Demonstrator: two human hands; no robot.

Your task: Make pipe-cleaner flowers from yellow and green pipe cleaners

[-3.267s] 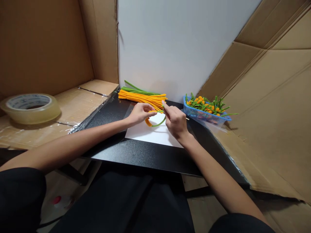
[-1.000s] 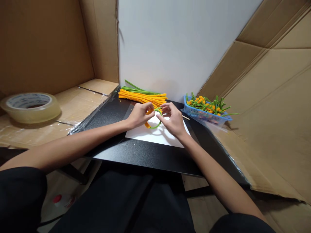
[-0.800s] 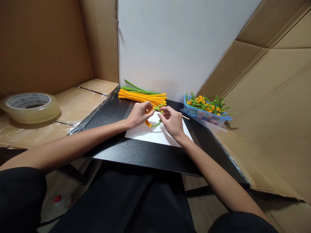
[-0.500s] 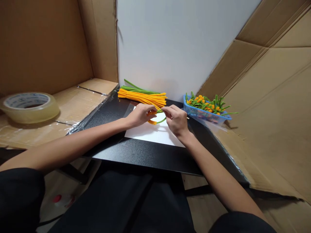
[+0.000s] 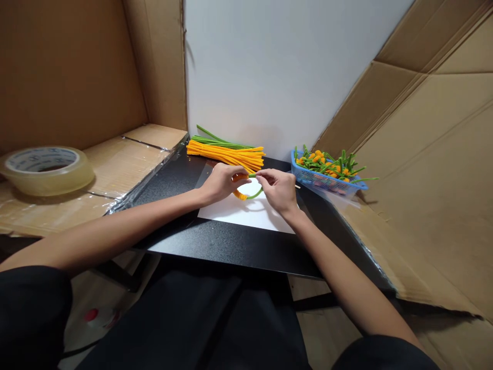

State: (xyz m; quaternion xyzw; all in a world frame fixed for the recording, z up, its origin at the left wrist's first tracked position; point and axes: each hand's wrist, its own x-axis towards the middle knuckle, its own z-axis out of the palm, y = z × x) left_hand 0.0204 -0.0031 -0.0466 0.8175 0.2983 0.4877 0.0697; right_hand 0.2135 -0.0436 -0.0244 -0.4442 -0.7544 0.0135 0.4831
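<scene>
Between my two hands is a loop of pipe cleaners: an orange pipe cleaner [image 5: 241,196] on the left side and a green pipe cleaner [image 5: 254,195] on the right. My left hand [image 5: 225,181] pinches the orange part at the upper left. Thumb and fingers of my right hand [image 5: 278,188] close on the green part at the upper right. Both hands are just above a white sheet of paper [image 5: 231,211]. My fingers partly cover the top of the loop, so how the two pieces join there is hard to see.
Behind my hands lie a bundle of orange pipe cleaners [image 5: 219,153] and several green pipe cleaners [image 5: 215,141]. A blue basket [image 5: 319,181] of green and orange pieces stands at the right. A tape roll [image 5: 48,172] rests on cardboard at the left. Cardboard walls flank the black table [image 5: 215,246].
My right hand has shifted slightly and its fingers have lowered at the loop. The loop looks rounder, with its lower part a little lower. My left hand has hardly moved.
</scene>
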